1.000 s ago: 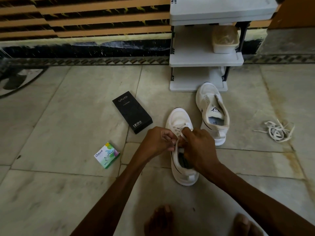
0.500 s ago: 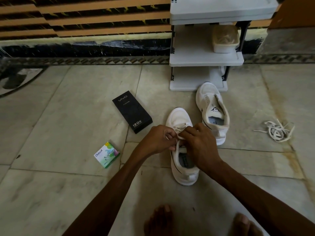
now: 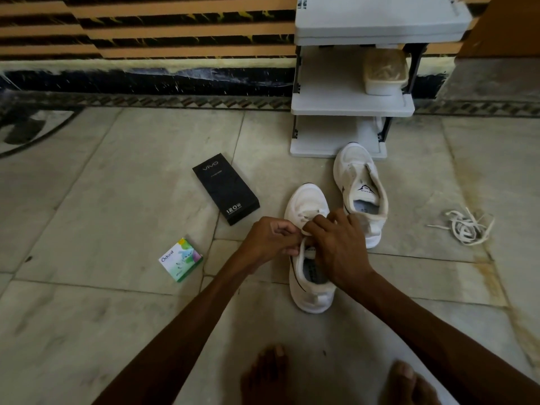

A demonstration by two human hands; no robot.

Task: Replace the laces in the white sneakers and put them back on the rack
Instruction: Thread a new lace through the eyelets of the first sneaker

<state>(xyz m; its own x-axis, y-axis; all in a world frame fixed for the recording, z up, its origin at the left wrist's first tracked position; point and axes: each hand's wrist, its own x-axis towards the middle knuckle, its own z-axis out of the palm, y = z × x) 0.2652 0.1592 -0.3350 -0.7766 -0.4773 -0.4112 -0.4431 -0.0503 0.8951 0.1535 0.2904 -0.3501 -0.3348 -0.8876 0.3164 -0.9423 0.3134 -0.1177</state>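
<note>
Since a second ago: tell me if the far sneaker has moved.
No. The far sneaker sits toe at the rack base, as before.

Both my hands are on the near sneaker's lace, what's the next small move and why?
Probably pull the pinched lace through its next eyelet. The left hand and right hand both pinch it on the near sneaker, laced only near the toe; the far sneaker has no lace yet.

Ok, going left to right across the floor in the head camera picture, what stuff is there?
small green Odonil box, black Vivo box, sneaker being laced, other sneaker, loose white laces
</note>
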